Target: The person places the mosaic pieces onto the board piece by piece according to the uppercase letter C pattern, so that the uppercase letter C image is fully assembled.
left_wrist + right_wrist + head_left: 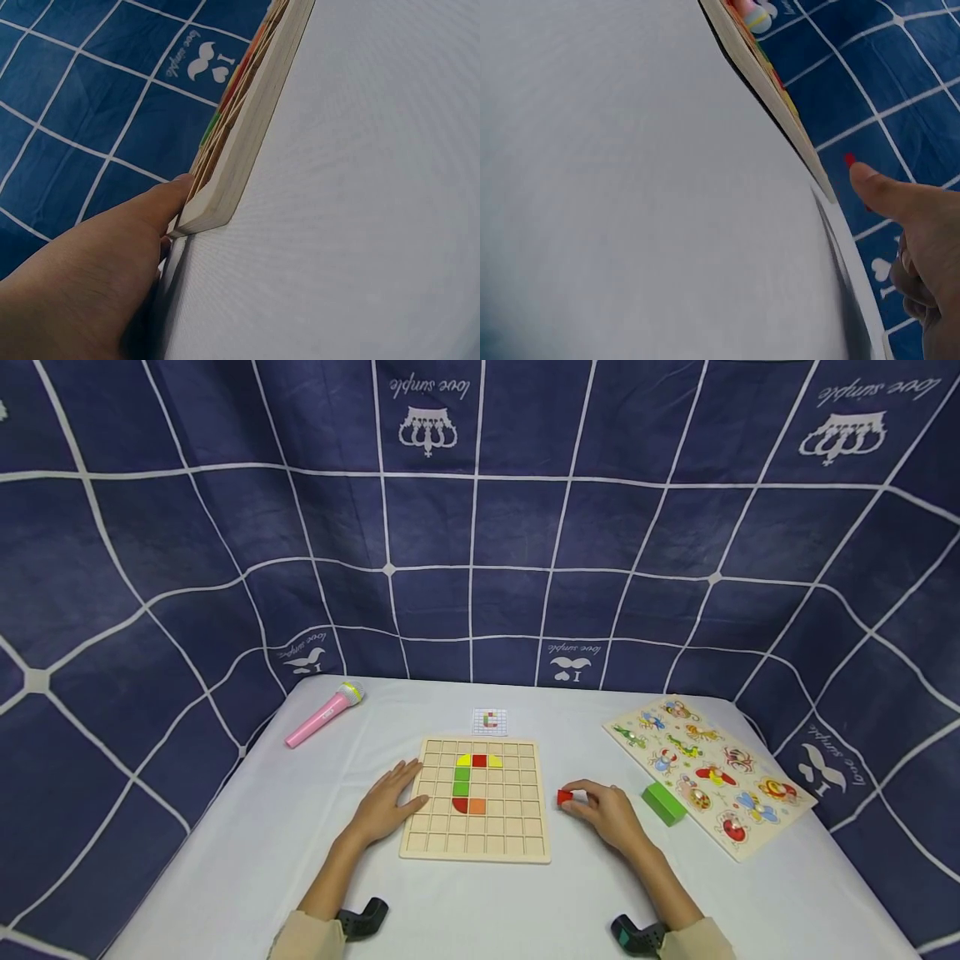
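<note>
A wooden grid board (510,839) lies on the table, with yellow, red, green and orange tiles (461,781) set in several of its squares. My left hand (383,802) rests on the board's left edge, thumb and fingers fairly straight. In the left wrist view, the left thumb (161,206) lies against the board's rim near a corner. To the right of the board, my right hand (611,814) pinches a small red tile (564,797) between thumb and fingers, apart from the board. The right wrist view shows only a sliver of this red tile (849,160) beyond the thumb.
A small printed pattern card (490,722) lies just behind the board. At the back left is a pink toy microphone (324,717). On the right, a green block (663,803) stands beside a wooden insect picture puzzle (708,760). A dark blue patterned curtain (510,527) surrounds the table.
</note>
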The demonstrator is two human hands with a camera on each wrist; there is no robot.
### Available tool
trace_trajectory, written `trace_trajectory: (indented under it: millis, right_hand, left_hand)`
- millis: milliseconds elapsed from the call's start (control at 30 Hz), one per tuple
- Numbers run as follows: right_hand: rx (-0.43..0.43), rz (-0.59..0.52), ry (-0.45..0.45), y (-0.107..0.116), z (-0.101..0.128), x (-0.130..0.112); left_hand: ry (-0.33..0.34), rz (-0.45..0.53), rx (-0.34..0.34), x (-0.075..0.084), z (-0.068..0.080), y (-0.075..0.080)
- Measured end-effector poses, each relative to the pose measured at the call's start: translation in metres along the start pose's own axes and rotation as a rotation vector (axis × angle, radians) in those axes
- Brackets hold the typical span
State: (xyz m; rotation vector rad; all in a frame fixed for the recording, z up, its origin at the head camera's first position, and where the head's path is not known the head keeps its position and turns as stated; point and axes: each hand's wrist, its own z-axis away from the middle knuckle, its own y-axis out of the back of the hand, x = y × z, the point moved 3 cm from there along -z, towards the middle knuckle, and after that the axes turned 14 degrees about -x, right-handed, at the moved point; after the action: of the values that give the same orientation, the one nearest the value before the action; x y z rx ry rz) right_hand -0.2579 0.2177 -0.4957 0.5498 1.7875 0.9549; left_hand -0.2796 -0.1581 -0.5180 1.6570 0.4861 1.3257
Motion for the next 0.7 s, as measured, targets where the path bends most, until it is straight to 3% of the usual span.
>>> trace_trajectory:
  millis: [267, 500, 700]
  right_hand:
    - [-0.064, -0.019, 0.018, -0.018, -0.019, -0.029]
    - [-0.142, -0.045, 0.085, -0.039, -0.028, -0.051]
    - [-0.147, -0.008, 0.105, -0.055, -0.035, -0.061]
  left_hand:
    - [-0.005, -0.002, 0.001, 0.0, 0.001, 0.001]
    - [-0.005, -0.004, 0.015, 0.0, 0.001, 0.0]
    - [-0.014, -0.006, 0.019, -0.001, 0.001, -0.001]
